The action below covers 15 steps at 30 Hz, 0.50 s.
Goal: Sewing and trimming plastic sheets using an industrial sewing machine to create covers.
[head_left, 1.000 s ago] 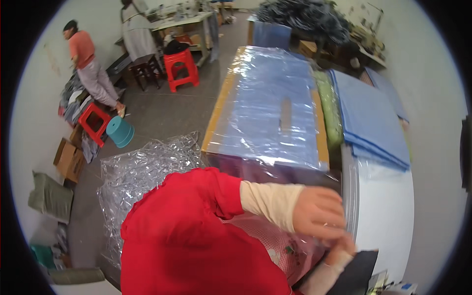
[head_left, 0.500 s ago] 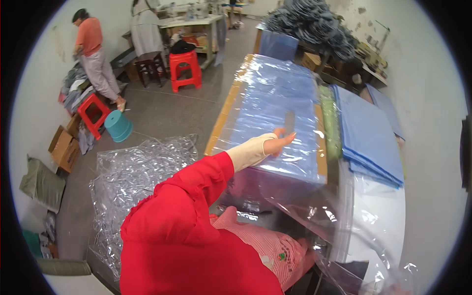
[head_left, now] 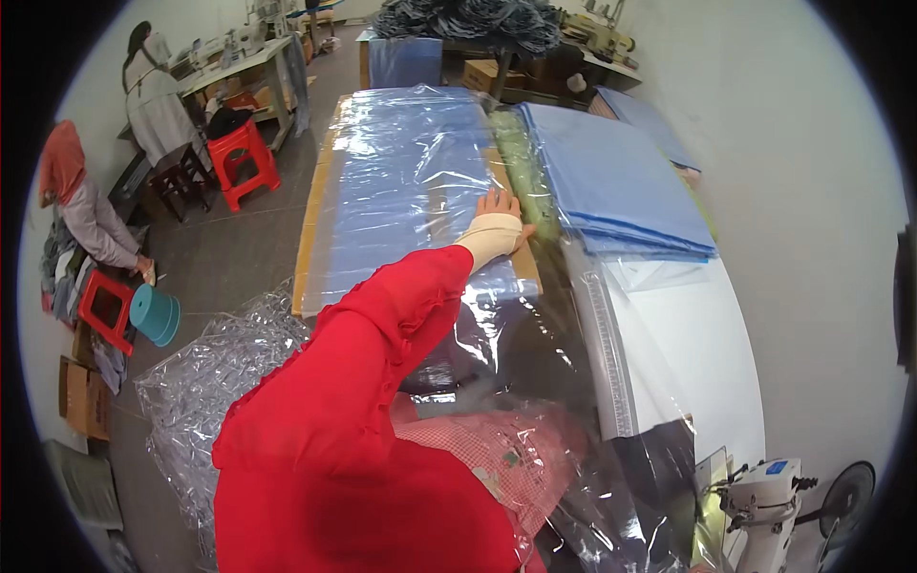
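My left hand (head_left: 499,212), in a red sleeve with a cream cuff, lies palm down with fingers stretched out. It presses on the right edge of a stack of blue sheets (head_left: 401,162) that has brown cardboard strips (head_left: 321,205) along its sides. Clear plastic film (head_left: 487,329) covers the stack and stretches from it over my lap toward the lower right. A pink checked cloth (head_left: 478,439) lies on my lap, partly under the film. My right hand does not show clearly anywhere.
Folded blue sheets (head_left: 621,181) lie on a white table (head_left: 697,353) at the right, beside a green roll (head_left: 523,167). A sewing machine (head_left: 769,501) stands lower right. Crumpled clear film (head_left: 210,392) covers floor at left, near a teal bucket (head_left: 155,315) and red stools (head_left: 244,162). Two people are behind.
My left hand has moved from mid-stack to its right edge, its fingers now flat. The view has swung right, bringing the sewing machine in. The film now spreads across my lap.
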### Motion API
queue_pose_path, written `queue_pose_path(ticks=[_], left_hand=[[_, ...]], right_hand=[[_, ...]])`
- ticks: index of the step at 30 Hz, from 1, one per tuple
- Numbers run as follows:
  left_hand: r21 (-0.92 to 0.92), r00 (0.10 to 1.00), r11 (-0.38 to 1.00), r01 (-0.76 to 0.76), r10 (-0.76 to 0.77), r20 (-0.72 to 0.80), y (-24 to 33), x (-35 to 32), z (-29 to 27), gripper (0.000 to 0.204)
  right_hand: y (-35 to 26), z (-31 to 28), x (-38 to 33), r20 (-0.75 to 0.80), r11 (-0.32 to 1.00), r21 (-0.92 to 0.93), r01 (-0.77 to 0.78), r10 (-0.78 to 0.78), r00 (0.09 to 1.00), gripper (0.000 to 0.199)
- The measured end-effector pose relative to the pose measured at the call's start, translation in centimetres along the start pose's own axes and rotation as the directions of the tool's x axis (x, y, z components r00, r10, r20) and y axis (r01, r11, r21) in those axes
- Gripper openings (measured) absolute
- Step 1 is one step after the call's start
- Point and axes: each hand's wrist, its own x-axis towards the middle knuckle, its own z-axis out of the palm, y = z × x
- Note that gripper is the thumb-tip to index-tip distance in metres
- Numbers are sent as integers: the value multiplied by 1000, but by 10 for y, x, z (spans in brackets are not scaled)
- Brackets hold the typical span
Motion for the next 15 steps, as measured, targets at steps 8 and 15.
queue_pose_path(ticks=[8,15], left_hand=[[-236,997,970,-48,61,45,-1,17,-13,24],[-326,999,945,-32,25,-25,33,-23,-24,45]], right_hand=[[-4,160,55,-652,761,-462,-455,57,756,10],[27,114,-32,-644,829,-430,-358,-3,765,25]])
